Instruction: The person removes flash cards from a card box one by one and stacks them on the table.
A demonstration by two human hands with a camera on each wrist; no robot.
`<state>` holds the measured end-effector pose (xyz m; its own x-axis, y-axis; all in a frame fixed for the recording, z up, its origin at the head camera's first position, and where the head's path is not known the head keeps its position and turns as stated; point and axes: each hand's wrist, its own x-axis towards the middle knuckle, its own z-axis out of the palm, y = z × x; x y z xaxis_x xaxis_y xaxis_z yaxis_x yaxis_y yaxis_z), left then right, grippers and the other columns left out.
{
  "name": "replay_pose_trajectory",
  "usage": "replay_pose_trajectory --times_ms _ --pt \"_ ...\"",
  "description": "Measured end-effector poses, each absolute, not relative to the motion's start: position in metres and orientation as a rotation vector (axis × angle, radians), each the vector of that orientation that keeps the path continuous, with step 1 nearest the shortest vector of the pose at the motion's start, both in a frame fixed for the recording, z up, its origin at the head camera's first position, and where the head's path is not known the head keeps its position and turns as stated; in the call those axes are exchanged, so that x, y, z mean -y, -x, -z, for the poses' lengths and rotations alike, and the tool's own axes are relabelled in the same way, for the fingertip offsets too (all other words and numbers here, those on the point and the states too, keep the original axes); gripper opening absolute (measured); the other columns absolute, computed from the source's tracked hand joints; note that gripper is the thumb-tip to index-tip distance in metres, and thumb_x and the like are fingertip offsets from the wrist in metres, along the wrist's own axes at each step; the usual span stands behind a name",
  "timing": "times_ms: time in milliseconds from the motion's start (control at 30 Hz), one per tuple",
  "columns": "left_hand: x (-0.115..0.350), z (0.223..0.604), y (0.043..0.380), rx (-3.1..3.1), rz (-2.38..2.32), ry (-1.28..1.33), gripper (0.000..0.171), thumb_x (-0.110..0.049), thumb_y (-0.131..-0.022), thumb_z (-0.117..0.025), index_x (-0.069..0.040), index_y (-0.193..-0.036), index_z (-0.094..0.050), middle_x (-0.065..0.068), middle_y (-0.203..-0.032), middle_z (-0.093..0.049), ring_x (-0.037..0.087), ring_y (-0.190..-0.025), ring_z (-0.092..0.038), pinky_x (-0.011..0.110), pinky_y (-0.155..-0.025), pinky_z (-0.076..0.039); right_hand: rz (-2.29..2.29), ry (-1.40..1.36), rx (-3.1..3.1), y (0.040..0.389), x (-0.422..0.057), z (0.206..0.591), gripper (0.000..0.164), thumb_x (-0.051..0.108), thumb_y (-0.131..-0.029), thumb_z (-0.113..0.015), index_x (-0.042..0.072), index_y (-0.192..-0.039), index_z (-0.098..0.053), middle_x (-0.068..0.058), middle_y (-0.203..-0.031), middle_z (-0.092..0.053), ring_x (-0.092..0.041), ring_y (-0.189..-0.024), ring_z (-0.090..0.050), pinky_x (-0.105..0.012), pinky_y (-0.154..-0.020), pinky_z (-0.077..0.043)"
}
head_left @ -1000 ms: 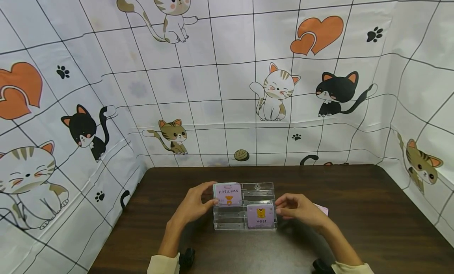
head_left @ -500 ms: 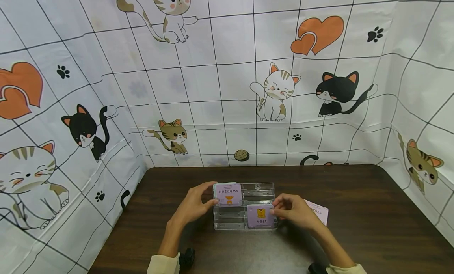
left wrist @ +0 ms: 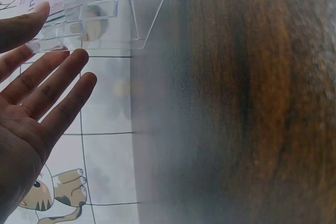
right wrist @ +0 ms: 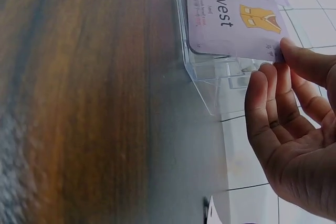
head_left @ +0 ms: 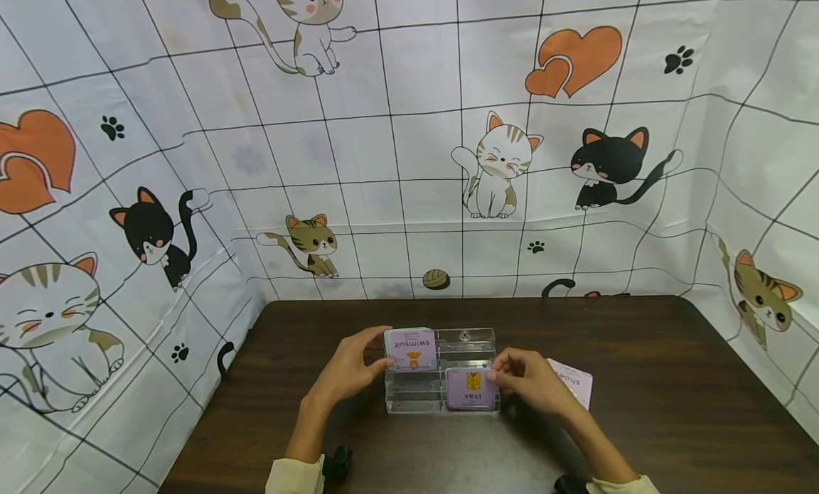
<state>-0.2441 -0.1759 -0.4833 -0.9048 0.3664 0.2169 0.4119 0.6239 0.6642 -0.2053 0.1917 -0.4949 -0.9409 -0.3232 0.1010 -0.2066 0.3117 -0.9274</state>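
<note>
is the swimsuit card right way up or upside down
Upside down: the swimsuit card reads inverted in the head view, unlike the vest card.

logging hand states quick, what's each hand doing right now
Left hand: closed on the clear rack, at its left end.
Right hand: pinching the vest card by its corner.

Booth-like setting: cat-print sheeting (head_left: 422,149), brown table (head_left: 441,444)
</note>
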Motion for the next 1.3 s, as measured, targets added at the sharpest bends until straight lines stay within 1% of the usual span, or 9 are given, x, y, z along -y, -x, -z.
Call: replay_pose_trajectory --times_ms 133,233,433,800,1000,1133,1300 --pt "0.176 0.483 0.244 2.78 1.162 0.666 0.062 -0.018 -0.096 -0.083 -0.011 -0.153 -0.059 0.013 -0.148 -0.066 0.034 -0.126 -0.071 0.057 -0.105 -0.058 1.743 0.499 -2.436 0.204 -0.192 0.492 0.016 0.01 -0.102 -0.073 -0.006 -0.105 -0.072 -0.017 -0.092 -0.072 -0.009 -0.077 -0.065 -0.028 -0.068 -0.062" --pt "0.177 0.484 0.245 2.779 1.163 0.667 0.062 -0.018 -0.096 -0.083 -0.012 -0.153 -0.059 0.013 -0.149 -0.066 0.034 -0.127 -0.07 0.058 -0.106 -0.058 1.743 0.493 -2.452 0.205 -0.193 0.492 0.016 0.01 -0.102 -0.072 -0.005 -0.107 -0.072 -0.018 -0.095 -0.073 -0.009 -0.079 -0.065 -0.029 -0.069 -0.063" --pt "0.176 0.483 0.245 2.777 1.168 0.67 0.062 -0.018 -0.097 -0.083 -0.012 -0.153 -0.059 0.013 -0.149 -0.066 0.034 -0.128 -0.07 0.058 -0.107 -0.058 1.727 0.44 -2.493 0.205 -0.195 0.491 0.017 0.014 -0.104 -0.071 -0.003 -0.107 -0.072 -0.016 -0.098 -0.072 -0.013 -0.082 -0.067 -0.032 -0.072 -0.064" --pt "0.176 0.483 0.245 2.781 1.177 0.673 0.061 -0.018 -0.097 -0.082 -0.01 -0.153 -0.058 0.013 -0.149 -0.066 0.034 -0.126 -0.071 0.058 -0.105 -0.059 1.766 0.395 -2.489 0.204 -0.194 0.485 0.014 0.011 -0.105 -0.07 -0.002 -0.108 -0.07 -0.013 -0.099 -0.071 -0.013 -0.084 -0.066 -0.03 -0.073 -0.062" --pt "0.176 0.483 0.245 2.782 1.183 0.671 0.061 -0.019 -0.097 -0.082 -0.012 -0.153 -0.058 0.013 -0.148 -0.066 0.033 -0.123 -0.073 0.056 -0.103 -0.06 1.783 0.365 -2.465 0.204 -0.197 0.483 0.016 0.012 -0.106 -0.068 -0.003 -0.11 -0.068 -0.017 -0.105 -0.071 -0.015 -0.089 -0.069 -0.033 -0.078 -0.064" --pt "0.176 0.483 0.245 2.785 1.189 0.666 0.061 -0.019 -0.098 -0.081 -0.014 -0.153 -0.058 0.012 -0.147 -0.066 0.033 -0.122 -0.073 0.056 -0.103 -0.061 1.809 0.36 -2.431 0.206 -0.2 0.483 0.018 0.012 -0.107 -0.066 -0.005 -0.113 -0.065 -0.02 -0.109 -0.071 -0.014 -0.091 -0.07 -0.034 -0.079 -0.064" --pt "0.176 0.483 0.245 2.783 1.185 0.659 0.061 -0.019 -0.097 -0.082 -0.013 -0.153 -0.058 0.012 -0.147 -0.067 0.033 -0.123 -0.073 0.056 -0.103 -0.06 1.854 0.353 -2.386 0.208 -0.202 0.482 0.02 0.011 -0.107 -0.065 -0.008 -0.114 -0.063 -0.021 -0.109 -0.07 -0.013 -0.092 -0.07 -0.033 -0.079 -0.065"
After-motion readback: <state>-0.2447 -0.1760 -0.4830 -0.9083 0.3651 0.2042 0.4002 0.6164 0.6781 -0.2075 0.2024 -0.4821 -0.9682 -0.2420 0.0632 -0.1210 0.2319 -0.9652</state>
